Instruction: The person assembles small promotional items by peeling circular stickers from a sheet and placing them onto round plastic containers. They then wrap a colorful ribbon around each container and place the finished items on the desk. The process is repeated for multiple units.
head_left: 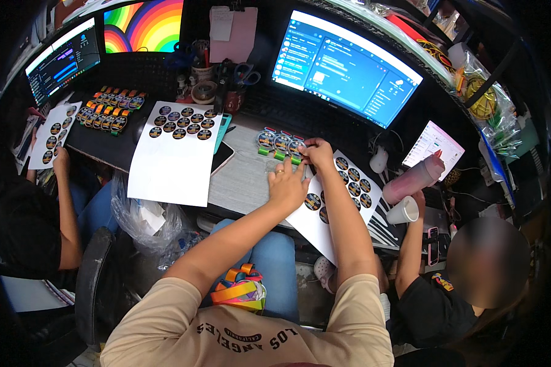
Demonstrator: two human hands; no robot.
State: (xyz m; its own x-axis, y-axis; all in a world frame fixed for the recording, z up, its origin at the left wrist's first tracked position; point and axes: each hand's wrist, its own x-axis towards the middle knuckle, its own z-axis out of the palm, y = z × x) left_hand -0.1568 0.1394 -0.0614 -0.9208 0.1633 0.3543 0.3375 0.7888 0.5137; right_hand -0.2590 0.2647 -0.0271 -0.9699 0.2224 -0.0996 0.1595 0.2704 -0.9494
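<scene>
Right hand [317, 153] first: it is bent at the knuckles, thumb and fingertips at the outer edge of the end medal [296, 147]; from where I stand I cannot tell whether it pinches that disc or just steadies it. The left hand [289, 183] grips nothing. It lies palm down, fingers spread, tips close by the green ribbon [279, 155] on the row's near side, touching or only beside it I can't make out.

Three medals [280, 142] lie in a row on the grey desk [242, 183], between the keyboard [269, 110] and the front edge. One sticker sheet [306, 220] runs under the right forearm [349, 232], a corner past that edge; a second sheet [168, 165] overhangs the edge farther left. Toward the desk's back left corner sits a cluster of similar medals [110, 110]. A bundle of bright ribbons [242, 290] rests on the person's lap [272, 257].

Those discs look stiff and shiny, probably light enough for two fingers, and likely slick on the face. I'd take one by its rim, thumb opposite finger, keeping off the middle, which could smudge. The ribbon seems soft and satiny, apt to slip or come loose if tugged, so it wants a gentle pinch.
</scene>
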